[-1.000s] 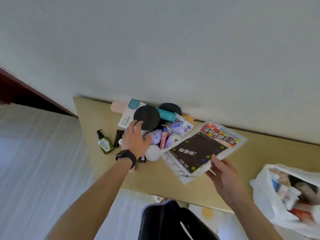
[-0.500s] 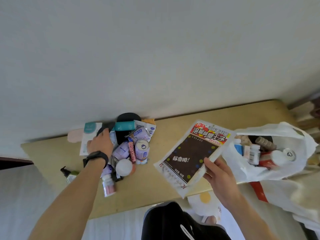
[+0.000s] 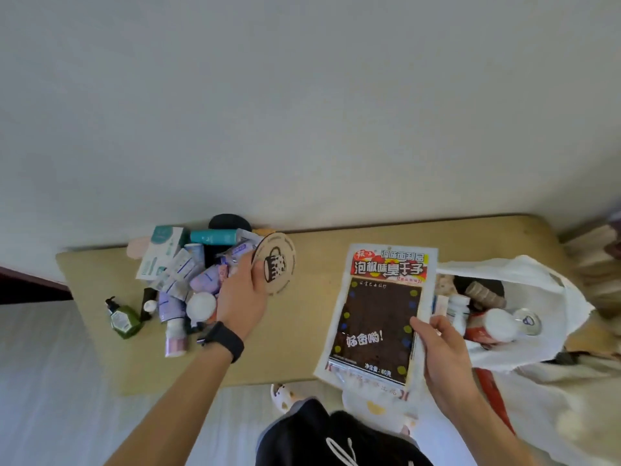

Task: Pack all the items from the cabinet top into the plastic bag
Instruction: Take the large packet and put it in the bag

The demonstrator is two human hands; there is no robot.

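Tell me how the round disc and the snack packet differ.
The disc is round and tan with a black drawing; the snack packet is rectangular, dark with a red banner. The disc is smaller than the packet. The left hand holds the disc, the right hand the packet. Both are flat.

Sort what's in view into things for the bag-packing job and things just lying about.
Job: white plastic bag, black-and-red snack packet in right hand, round tan disc in left hand, green pump bottle, heap of tubes and boxes.
Lying about: spotted white slipper.
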